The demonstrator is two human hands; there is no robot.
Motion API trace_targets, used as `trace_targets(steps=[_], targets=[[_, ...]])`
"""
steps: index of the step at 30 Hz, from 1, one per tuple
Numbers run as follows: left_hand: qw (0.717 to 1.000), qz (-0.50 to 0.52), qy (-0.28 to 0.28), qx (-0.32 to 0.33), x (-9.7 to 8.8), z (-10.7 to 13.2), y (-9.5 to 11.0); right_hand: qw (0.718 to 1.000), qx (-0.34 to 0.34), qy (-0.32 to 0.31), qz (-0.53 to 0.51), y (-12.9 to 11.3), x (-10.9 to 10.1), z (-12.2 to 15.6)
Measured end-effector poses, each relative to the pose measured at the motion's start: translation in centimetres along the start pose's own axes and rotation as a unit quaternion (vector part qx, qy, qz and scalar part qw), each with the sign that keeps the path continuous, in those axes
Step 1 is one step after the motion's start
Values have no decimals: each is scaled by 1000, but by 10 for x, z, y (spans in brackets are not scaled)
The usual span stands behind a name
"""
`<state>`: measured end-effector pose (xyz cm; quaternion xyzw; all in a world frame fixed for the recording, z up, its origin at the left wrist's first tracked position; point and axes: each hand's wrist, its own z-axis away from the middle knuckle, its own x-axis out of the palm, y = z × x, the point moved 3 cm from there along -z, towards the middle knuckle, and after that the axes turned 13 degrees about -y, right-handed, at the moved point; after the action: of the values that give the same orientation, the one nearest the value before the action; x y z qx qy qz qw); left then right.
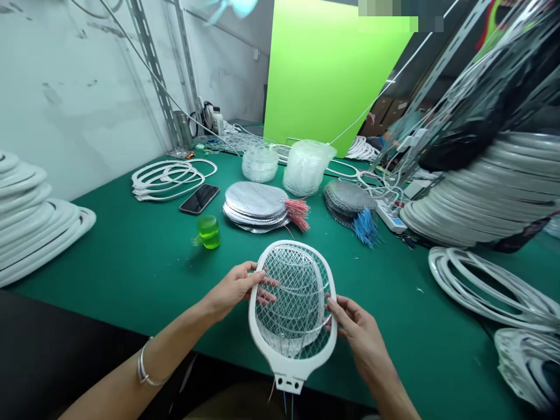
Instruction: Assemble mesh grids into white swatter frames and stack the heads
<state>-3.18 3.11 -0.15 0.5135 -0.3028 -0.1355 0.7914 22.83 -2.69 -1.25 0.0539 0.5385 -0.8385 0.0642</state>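
Note:
Both my hands hold an electric fly-swatter racket (293, 303) up above the green mat. It has a white plastic oval frame around diamond wire mesh, with a silver mesh panel inside. My left hand (234, 289) grips the frame's left side, its fingertips lying across the mesh. My right hand (356, 329) holds the right side, with the fingers curled over the rim. Thin coloured wires hang from the racket's square white base (289, 383).
On the green mat (144, 262) lie a smartphone (199, 199), a green cup (208, 232), silver mesh panels with red wires (256, 204) and darker panels with blue wires (350, 201). White racket frames (35, 216) are stacked at both sides.

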Motion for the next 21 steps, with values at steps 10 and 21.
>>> trace_targets(steps=[10,21], targets=[[969,-193,154,6,-20,-15,-14,999,-12,11,-31,6,2,-16],[907,-330,257,-54,-24,-13,-15,946,-19,136,294,-1,10,-9]])
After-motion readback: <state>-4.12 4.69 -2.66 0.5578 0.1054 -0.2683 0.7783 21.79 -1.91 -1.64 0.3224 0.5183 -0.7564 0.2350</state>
